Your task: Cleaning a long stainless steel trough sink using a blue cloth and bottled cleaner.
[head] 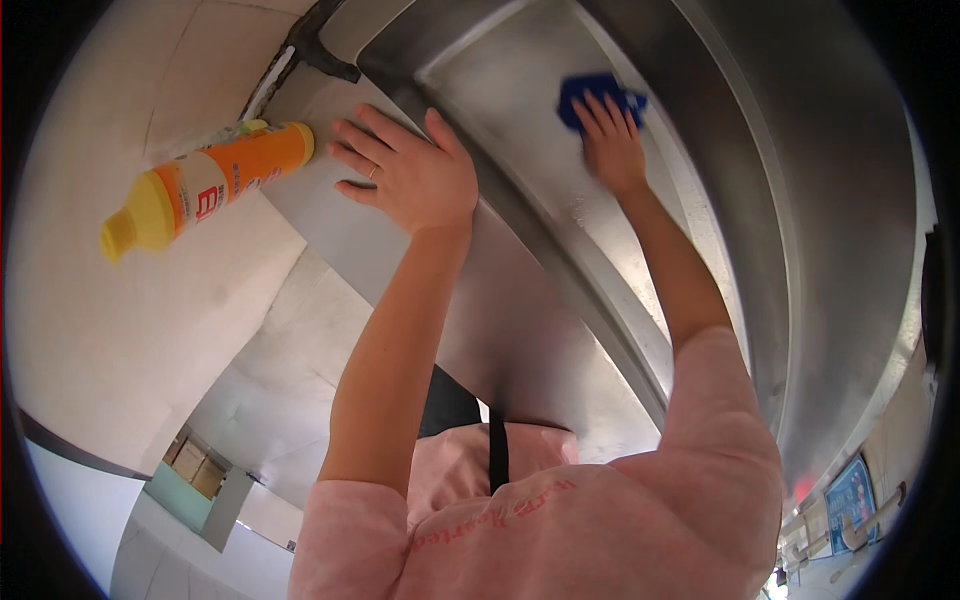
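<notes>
My left hand (405,169) rests palm down on the flat stainless-steel ledge (502,300), its fingers spread and a ring on one of them. Nothing is held in it. Over the recessed stainless-steel panel (510,82), which looks like a sink or basin, my right hand (611,146) presses a dark blue cloth (592,97) to the metal with its fingers laid across it. The hand is slightly blurred. Part of the cloth is hidden under the fingers. Small wet-looking spots show on the metal below that hand.
An orange bottle with a yellow cap (225,176) lies or stands left of my left hand, on or against a pale tiled surface (97,300). A raised metal rim (555,262) runs between my hands. Dark pipe-like metal (322,52) is at the top; a blue sign (851,502) is lower right.
</notes>
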